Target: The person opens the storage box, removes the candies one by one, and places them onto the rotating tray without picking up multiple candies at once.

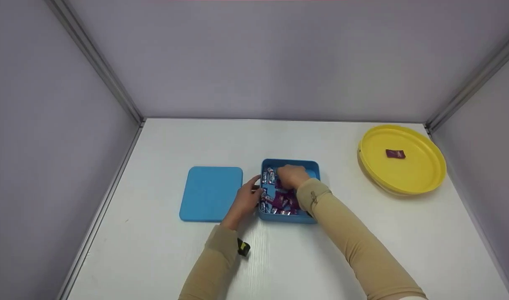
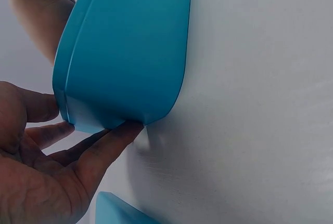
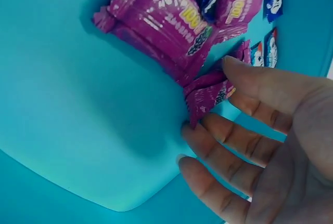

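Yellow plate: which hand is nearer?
Right. The right hand is inside the blue box, reaching among the candies, on the side toward the yellow plate. The left hand touches the box's outer left wall, farther away.

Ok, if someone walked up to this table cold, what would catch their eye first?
Probably the blue box mid-table, full of purple and blue-and-white wrapped candies, with both hands at it: the right hand reaching in among the candies, the left hand touching its outer wall. Next, the blue lid lying flat beside it, and the yellow plate far right holding one purple candy.
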